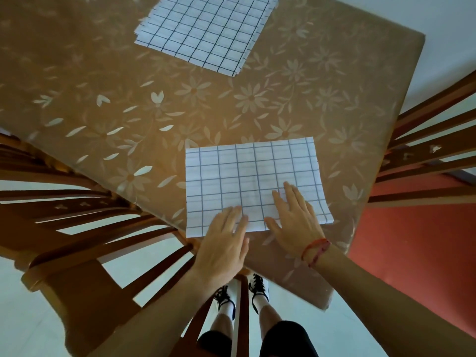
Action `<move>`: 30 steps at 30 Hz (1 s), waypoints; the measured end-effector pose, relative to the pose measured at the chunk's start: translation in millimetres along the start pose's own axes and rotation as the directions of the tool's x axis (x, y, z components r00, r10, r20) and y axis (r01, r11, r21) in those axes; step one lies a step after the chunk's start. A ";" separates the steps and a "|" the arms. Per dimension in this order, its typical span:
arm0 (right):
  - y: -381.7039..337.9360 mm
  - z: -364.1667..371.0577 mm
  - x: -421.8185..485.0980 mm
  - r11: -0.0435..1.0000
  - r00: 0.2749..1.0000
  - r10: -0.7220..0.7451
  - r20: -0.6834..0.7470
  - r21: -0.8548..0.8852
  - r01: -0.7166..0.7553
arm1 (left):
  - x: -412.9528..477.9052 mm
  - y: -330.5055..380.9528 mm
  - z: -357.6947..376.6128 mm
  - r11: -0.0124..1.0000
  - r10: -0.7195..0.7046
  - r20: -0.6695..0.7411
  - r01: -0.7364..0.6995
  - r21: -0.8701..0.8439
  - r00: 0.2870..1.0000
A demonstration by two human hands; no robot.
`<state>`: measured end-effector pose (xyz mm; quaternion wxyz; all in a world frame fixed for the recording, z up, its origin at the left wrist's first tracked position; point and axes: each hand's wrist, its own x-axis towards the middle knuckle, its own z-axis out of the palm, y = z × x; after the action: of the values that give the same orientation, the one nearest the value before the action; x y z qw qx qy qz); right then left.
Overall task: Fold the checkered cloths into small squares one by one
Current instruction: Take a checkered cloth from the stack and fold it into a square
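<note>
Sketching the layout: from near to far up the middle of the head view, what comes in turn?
Shoes → left hand and right hand, side by side → checkered cloth → flowered tablecloth → stack of checkered cloths.

We log a broad bare band of counter [180,104] between the near cloth [247,176] and the far stack [206,29]; free passage there. Left chair [77,292] and right chair [417,153] crowd the counter's sides, seemingly touching.
</note>
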<state>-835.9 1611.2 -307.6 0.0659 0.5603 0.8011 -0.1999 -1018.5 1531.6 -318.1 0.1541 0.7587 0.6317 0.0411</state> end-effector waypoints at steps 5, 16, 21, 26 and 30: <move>-12.8 25.1 -50.0 0.984 0.988 -0.157 -0.004 -0.090 0.156 | -33.1 16.3 14.0 0.996 0.042 0.079 -0.048 0.078 0.996; -19.5 40.8 -61.2 0.959 0.975 -0.220 0.044 -0.176 0.224 | -40.8 25.4 22.4 0.997 -0.044 0.062 0.039 0.073 0.997; -19.6 50.9 -61.1 0.950 0.969 -0.235 0.072 -0.195 0.245 | -41.6 25.5 28.9 0.998 -0.045 0.102 0.040 0.051 0.994; -16.3 54.9 -64.3 0.947 0.969 -0.242 0.041 -0.205 0.246 | -55.0 12.9 28.7 0.996 -0.063 0.049 0.060 0.059 0.997; -19.3 54.0 -63.9 0.951 0.970 -0.242 0.034 -0.190 0.244 | -66.3 2.5 27.8 0.992 -0.100 0.054 0.095 0.081 0.994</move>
<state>-836.9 1528.6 -331.0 0.0991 0.4476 0.8790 -0.1311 -1022.2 1461.7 -335.1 0.1446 0.7331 0.6644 -0.0133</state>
